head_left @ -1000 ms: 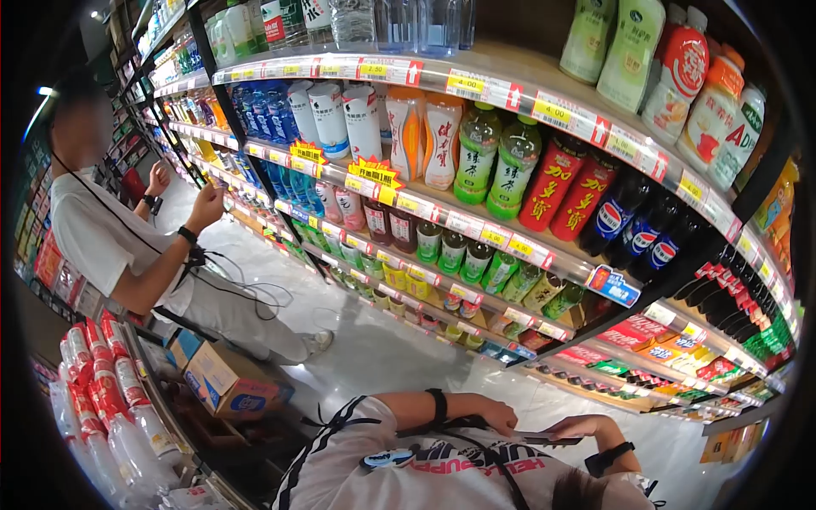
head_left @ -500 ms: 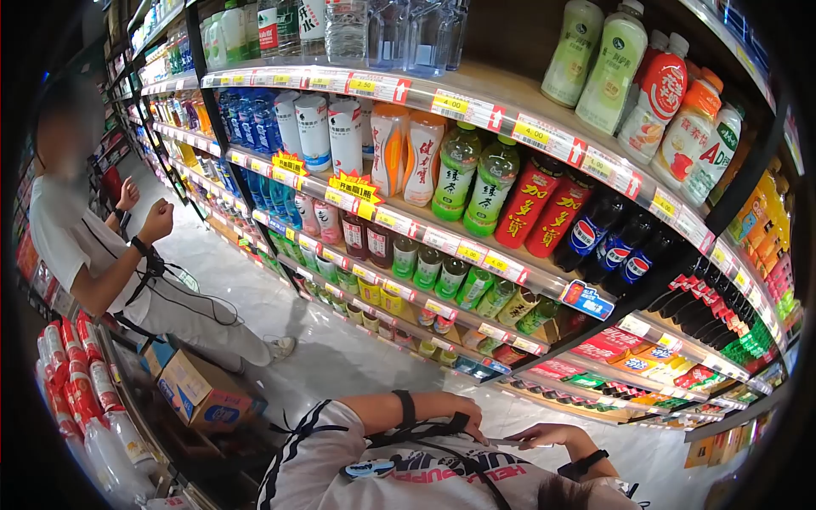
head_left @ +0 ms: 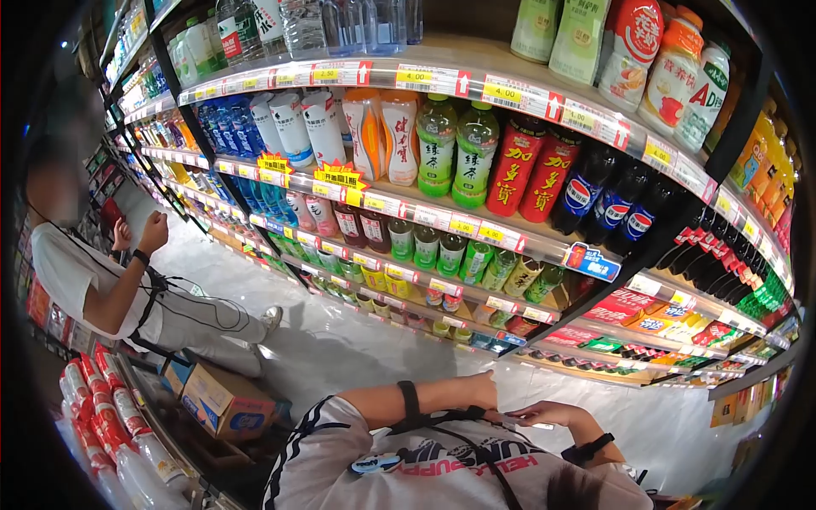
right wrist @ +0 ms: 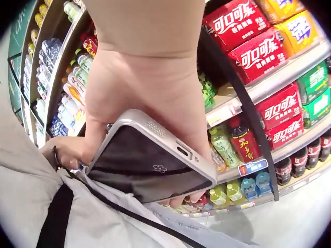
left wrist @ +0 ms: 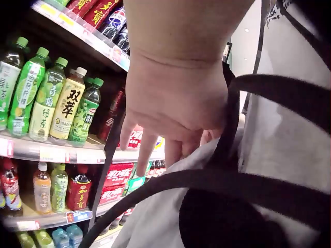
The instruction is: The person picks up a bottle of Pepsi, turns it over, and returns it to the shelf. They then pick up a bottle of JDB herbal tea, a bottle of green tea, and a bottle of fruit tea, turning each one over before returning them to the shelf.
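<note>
In the head view, my left hand is in front of the white printed shirt, close to the right hand. The left wrist view shows this left hand with its fingers extended downward beside the shirt; nothing is seen in it, and some fingertips are hidden behind the cloth. My right hand holds a phone in front of the shirt. Up close in the right wrist view, the right hand grips this dark phone with a pale rim, its fingertips showing past the lower edge.
Curved shelves of bottled drinks run across the front. A person in white stands at the left with both forearms raised. A cardboard box and red-topped packages sit at the lower left.
The head view has shifted, and the shelves appear a little lower than before at the right. My left hand has risen slightly from the shirt; the phone remains in my right hand.
</note>
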Action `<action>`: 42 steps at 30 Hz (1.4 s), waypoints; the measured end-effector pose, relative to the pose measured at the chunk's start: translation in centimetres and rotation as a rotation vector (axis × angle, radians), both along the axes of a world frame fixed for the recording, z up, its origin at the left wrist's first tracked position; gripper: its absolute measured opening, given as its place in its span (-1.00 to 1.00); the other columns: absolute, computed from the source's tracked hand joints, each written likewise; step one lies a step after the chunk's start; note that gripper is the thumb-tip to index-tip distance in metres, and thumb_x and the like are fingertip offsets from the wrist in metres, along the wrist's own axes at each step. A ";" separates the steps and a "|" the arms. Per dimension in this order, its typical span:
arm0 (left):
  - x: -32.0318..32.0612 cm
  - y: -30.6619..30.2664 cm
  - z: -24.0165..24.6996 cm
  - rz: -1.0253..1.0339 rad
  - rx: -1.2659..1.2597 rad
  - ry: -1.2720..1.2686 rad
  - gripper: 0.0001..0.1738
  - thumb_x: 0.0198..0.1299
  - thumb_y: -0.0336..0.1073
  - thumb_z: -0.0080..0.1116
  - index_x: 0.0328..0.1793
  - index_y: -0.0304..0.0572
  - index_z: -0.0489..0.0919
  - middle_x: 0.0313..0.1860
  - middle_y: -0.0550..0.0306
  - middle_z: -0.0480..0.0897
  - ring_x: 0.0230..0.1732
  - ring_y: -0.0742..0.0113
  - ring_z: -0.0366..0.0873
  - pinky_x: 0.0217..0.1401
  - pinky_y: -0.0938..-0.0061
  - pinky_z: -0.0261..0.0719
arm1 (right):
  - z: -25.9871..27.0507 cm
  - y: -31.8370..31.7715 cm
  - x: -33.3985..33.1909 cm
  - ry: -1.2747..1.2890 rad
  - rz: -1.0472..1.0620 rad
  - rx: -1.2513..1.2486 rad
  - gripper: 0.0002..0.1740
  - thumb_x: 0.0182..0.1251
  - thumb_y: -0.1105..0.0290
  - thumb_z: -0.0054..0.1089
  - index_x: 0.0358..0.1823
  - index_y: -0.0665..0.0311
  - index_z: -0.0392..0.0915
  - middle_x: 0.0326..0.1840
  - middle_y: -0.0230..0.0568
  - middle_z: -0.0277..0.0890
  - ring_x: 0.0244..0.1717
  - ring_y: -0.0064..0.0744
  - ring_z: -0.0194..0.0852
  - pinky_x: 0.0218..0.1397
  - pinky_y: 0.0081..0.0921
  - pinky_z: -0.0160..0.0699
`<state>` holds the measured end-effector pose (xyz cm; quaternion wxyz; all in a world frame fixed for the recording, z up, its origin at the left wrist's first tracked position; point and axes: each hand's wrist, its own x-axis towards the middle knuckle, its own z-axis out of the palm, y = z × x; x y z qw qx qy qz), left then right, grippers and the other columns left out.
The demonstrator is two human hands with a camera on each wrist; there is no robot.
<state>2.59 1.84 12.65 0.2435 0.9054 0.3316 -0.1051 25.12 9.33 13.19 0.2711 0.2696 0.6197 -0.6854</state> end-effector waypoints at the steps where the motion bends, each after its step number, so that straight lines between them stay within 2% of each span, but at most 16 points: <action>1: 0.4 0.2 -0.9 -0.041 0.051 0.006 -0.48 0.23 0.17 -0.30 -0.31 0.06 0.62 -0.32 0.22 0.63 -0.09 0.16 0.50 0.13 -0.04 0.20 | 0.7 -0.4 -0.1 0.012 -0.011 0.021 -0.42 0.18 0.16 0.14 0.22 0.21 0.34 0.15 -0.29 0.41 0.11 -0.54 0.26 0.22 -0.59 0.15; 3: 0.8 0.3 -2.2 -0.124 0.149 0.018 -0.51 0.21 0.15 -0.25 -0.37 0.07 0.63 -0.34 0.24 0.63 -0.16 0.19 0.51 0.11 0.01 0.22 | 1.5 -1.4 0.0 0.039 -0.031 0.055 -0.43 0.20 0.08 0.12 0.21 0.17 0.36 0.14 -0.29 0.43 0.11 -0.52 0.28 0.23 -0.58 0.13; 6: 0.8 0.4 -0.5 -0.094 0.060 -0.135 -0.53 0.19 0.11 -0.20 -0.41 0.05 0.65 -0.45 0.19 0.62 -0.28 0.16 0.54 0.02 0.10 0.29 | 0.7 -2.8 0.2 -0.007 -0.111 0.097 -0.46 0.22 0.06 0.09 0.19 0.13 0.39 0.12 -0.27 0.45 0.11 -0.47 0.31 0.22 -0.57 0.16; 10: 1.0 0.3 -1.0 -0.071 0.140 -0.263 -0.64 0.14 0.03 -0.12 -0.36 0.06 0.63 -0.45 0.18 0.57 -0.28 0.15 0.54 -0.05 0.13 0.30 | 1.3 -5.4 -1.8 -0.179 -0.065 0.431 -0.51 0.24 0.00 0.03 0.11 0.08 0.46 0.04 -0.26 0.50 0.02 -0.38 0.39 0.13 -0.52 0.27; 11: 0.8 0.2 -1.9 -0.068 0.167 -0.331 -0.66 0.12 0.02 -0.09 -0.34 0.05 0.63 -0.44 0.17 0.56 -0.28 0.16 0.54 -0.05 0.12 0.30 | 2.2 -5.6 -2.6 -0.207 -0.033 0.426 -0.45 0.24 0.00 0.03 0.14 0.19 0.42 0.04 -0.24 0.49 0.01 -0.38 0.40 0.11 -0.48 0.28; 14: 0.0 -0.5 -1.4 0.010 0.087 -0.344 -0.70 0.06 0.00 0.03 -0.29 0.03 0.60 -0.33 0.17 0.51 -0.20 0.19 0.50 -0.06 0.22 0.29 | 1.4 -3.2 -0.2 -0.075 -0.260 -0.170 -0.36 0.25 0.01 0.04 0.23 0.30 0.29 0.13 -0.22 0.40 0.09 -0.43 0.34 0.11 -0.49 0.30; 15: -0.3 -0.9 -0.9 0.048 0.030 -0.316 -0.71 0.03 0.00 0.07 -0.27 0.02 0.59 -0.27 0.17 0.49 -0.15 0.21 0.47 -0.06 0.27 0.28 | 1.3 -2.3 1.3 0.186 -0.235 -0.246 -0.31 0.23 0.16 0.13 0.29 0.35 0.16 0.21 -0.21 0.30 0.18 -0.48 0.24 0.12 -0.53 0.31; 18: -0.4 -1.1 -0.3 0.056 -0.078 -0.280 -0.69 0.00 -0.05 0.11 -0.17 0.01 0.55 -0.29 0.19 0.50 -0.14 0.20 0.47 -0.07 0.29 0.29 | 1.0 -1.6 3.5 0.244 -0.168 -0.395 -0.31 0.18 0.37 0.20 0.32 0.31 0.12 0.24 -0.22 0.24 0.23 -0.52 0.17 0.15 -0.56 0.31; 19: -0.5 -1.0 0.3 0.054 -0.109 -0.315 -0.70 -0.03 -0.11 0.13 -0.19 -0.03 0.55 -0.31 0.12 0.51 -0.16 0.13 0.49 -0.13 0.27 0.36 | 0.5 -1.9 3.5 0.183 -0.227 -0.425 -0.36 0.12 0.54 0.21 0.26 0.32 0.19 0.18 -0.19 0.29 0.18 -0.47 0.24 0.18 -0.52 0.31; 22: 0.0 -1.0 -0.7 0.097 -0.253 -0.386 -0.69 -0.06 -0.15 0.14 -0.17 -0.08 0.53 -0.34 0.05 0.53 -0.20 0.08 0.50 -0.18 0.25 0.42 | -2.9 -3.0 2.9 0.247 -0.369 -0.183 -0.50 0.12 0.55 0.20 0.12 0.33 0.29 0.08 -0.17 0.35 0.10 -0.42 0.32 0.14 -0.50 0.36; 23: -0.1 -0.9 -0.6 0.095 -0.253 -0.377 -0.69 -0.06 -0.17 0.14 -0.17 -0.09 0.52 -0.34 0.04 0.53 -0.21 0.07 0.50 -0.19 0.26 0.43 | -3.4 -3.5 2.4 0.289 -0.413 -0.175 -0.59 0.15 0.55 0.17 0.04 0.37 0.30 -0.04 -0.12 0.40 -0.06 -0.34 0.43 0.03 -0.45 0.46; 26: -0.6 -0.7 0.2 0.096 -0.260 -0.378 -0.70 -0.06 -0.20 0.14 -0.18 -0.10 0.51 -0.34 0.04 0.54 -0.22 0.05 0.50 -0.20 0.26 0.44 | -3.3 -3.6 2.1 0.348 -0.356 -0.007 -0.62 0.20 0.47 0.15 0.03 0.36 0.31 -0.05 -0.11 0.41 -0.05 -0.35 0.43 0.00 -0.46 0.46; 30: -1.1 -0.3 0.7 0.069 -0.306 -0.372 -0.75 -0.02 -0.24 0.11 -0.17 -0.07 0.49 -0.26 0.07 0.52 -0.17 0.04 0.49 -0.17 0.26 0.43 | -2.7 -4.8 2.4 0.263 -0.204 0.346 -0.71 0.26 0.37 0.10 -0.04 0.29 0.34 -0.25 -0.16 0.52 -0.17 -0.37 0.50 -0.08 -0.43 0.45; 36: -1.0 0.6 0.6 0.011 -0.376 -0.400 -0.73 0.03 -0.22 0.10 -0.12 -0.07 0.46 -0.19 0.07 0.49 -0.14 0.02 0.47 -0.15 0.25 0.42 | -1.2 -6.7 1.0 0.245 -0.346 0.724 -0.79 0.22 0.31 0.10 -0.22 0.28 0.39 -0.43 -0.03 0.51 -0.34 -0.10 0.52 -0.26 -0.37 0.44; 40: -0.6 1.2 1.0 0.025 -0.344 -0.364 -0.74 0.04 -0.21 0.12 -0.14 -0.07 0.45 -0.20 0.08 0.49 -0.14 0.02 0.47 -0.16 0.25 0.41 | -4.3 -7.8 -1.5 0.115 -0.379 0.890 -0.70 0.17 0.26 0.17 -0.26 0.34 0.37 -0.48 0.04 0.49 -0.39 -0.09 0.51 -0.31 -0.37 0.43; 42: -0.4 1.3 0.8 -0.006 -0.323 -0.389 -0.73 0.06 -0.19 0.11 -0.13 -0.08 0.44 -0.20 0.10 0.49 -0.15 0.03 0.48 -0.17 0.26 0.42 | -5.9 -7.4 -2.2 0.137 -0.494 0.677 -0.72 0.15 0.30 0.20 -0.26 0.34 0.38 -0.47 0.00 0.50 -0.37 -0.23 0.52 -0.30 -0.43 0.43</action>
